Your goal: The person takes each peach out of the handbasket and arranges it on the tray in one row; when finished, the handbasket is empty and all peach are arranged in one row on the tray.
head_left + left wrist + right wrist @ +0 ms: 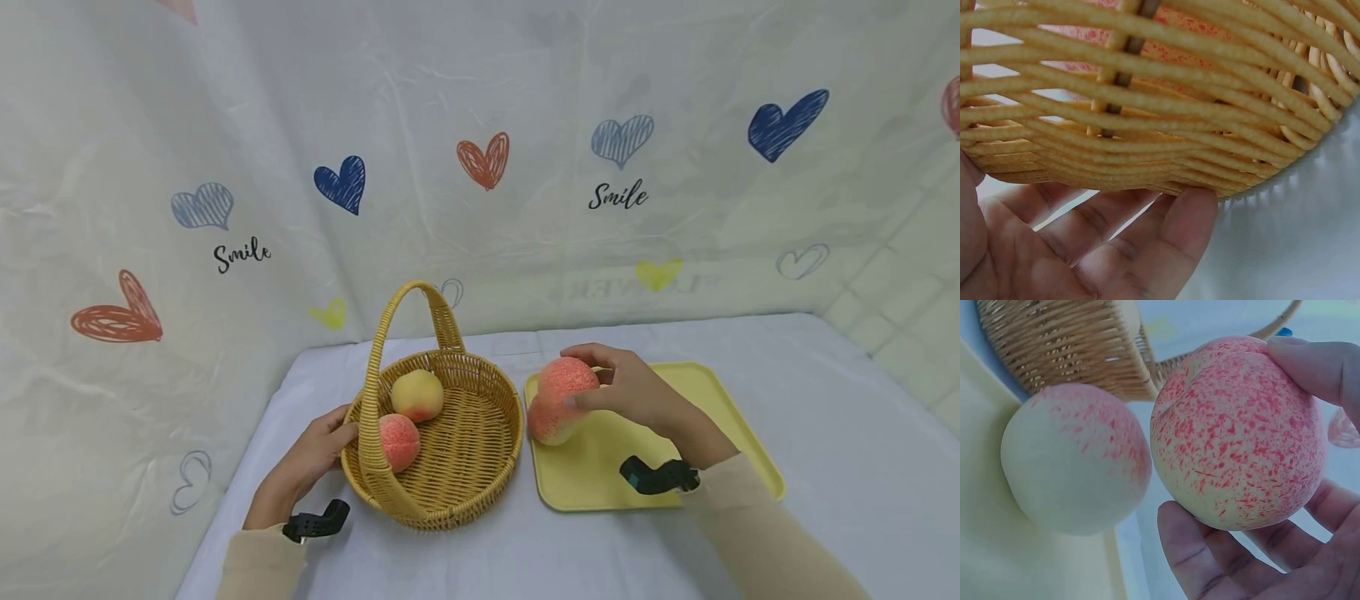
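My right hand [637, 387] grips a pink-speckled peach [1235, 431] between thumb and fingers, over the left part of a yellow tray [615, 475]. Right beside it, a second peach [1075, 459], pale with a pink blush, sits at the tray's left edge. At the left side of a round wicker basket [465, 450] with a tall handle, my left hand [315, 450] holds its wall; the fingertips [1191, 215] reach under the woven bottom edge. Inside the basket lie a yellow peach [417, 394] and a pink one [398, 442], partly hidden by the handle.
Basket and tray stand side by side on a table with a white cloth [495, 558]. Behind it hangs a pale curtain [540, 250] printed with hearts and words. The basket's handle [382, 350] arches high above its rim.
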`<action>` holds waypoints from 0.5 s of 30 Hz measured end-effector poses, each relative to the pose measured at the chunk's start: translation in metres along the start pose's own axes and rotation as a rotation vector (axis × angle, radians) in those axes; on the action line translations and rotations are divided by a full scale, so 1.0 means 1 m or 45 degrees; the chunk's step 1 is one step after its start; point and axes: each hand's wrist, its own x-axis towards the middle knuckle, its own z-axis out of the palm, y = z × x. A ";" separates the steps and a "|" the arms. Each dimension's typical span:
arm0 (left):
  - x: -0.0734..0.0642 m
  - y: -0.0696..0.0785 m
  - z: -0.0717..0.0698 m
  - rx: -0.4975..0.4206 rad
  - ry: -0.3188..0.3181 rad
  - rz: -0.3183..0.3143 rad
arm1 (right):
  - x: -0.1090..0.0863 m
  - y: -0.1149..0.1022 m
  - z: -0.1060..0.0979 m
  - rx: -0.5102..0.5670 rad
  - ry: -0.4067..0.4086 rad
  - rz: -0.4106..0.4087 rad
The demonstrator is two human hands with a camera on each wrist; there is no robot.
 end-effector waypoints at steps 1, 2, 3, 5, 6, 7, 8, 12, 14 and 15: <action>0.000 0.000 0.000 0.007 -0.002 0.003 | -0.001 0.001 -0.002 0.008 0.006 -0.002; 0.000 0.001 -0.001 0.013 -0.005 0.006 | -0.002 0.002 -0.003 0.016 0.014 0.004; 0.000 0.001 -0.001 0.020 -0.008 0.010 | -0.003 0.003 -0.005 0.022 0.021 0.005; -0.001 0.002 -0.001 0.028 -0.014 0.016 | -0.005 0.006 -0.007 0.029 0.034 0.006; -0.001 0.003 -0.001 0.030 -0.016 0.017 | -0.006 0.008 -0.008 0.030 0.042 0.008; -0.001 0.003 -0.001 0.032 -0.017 0.018 | -0.007 0.009 -0.009 0.027 0.051 0.012; -0.001 0.003 -0.001 0.032 -0.017 0.017 | -0.008 0.011 -0.010 0.024 0.058 0.017; -0.002 0.003 -0.001 0.027 -0.013 0.013 | -0.011 0.016 -0.014 0.015 0.083 0.029; -0.002 0.003 -0.001 0.026 -0.010 0.011 | -0.012 0.018 -0.016 0.012 0.093 0.034; -0.002 0.003 -0.001 0.023 -0.009 0.010 | -0.013 0.019 -0.017 0.010 0.099 0.038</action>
